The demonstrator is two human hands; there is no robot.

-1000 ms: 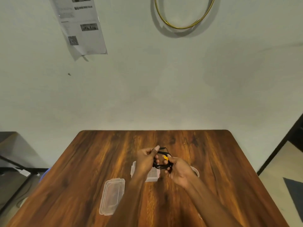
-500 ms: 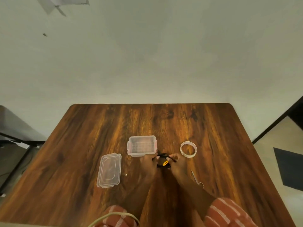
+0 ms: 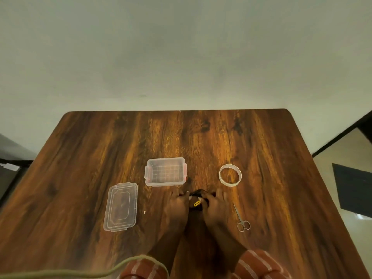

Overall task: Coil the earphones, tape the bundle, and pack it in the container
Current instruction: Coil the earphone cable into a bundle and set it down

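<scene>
**Bundle brought low to the table**

Half a second earlier our hands sat in much the same spot; a second before, they held the coil raised over the container. Here our left hand (image 3: 177, 206) and right hand (image 3: 215, 206) rested low on the table (image 3: 281, 198), fingers curled narrowly around the black earphones (image 3: 198, 198) with their yellow piece, just in front of the open container (image 3: 165, 160). The lid (image 3: 120, 207) lay left, tape roll (image 3: 221, 179) and scissors (image 3: 240, 217) right.

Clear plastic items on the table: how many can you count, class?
3: the open container mid-table, its lid to the left, and the tape roll to the right. None seems hidden.
</scene>
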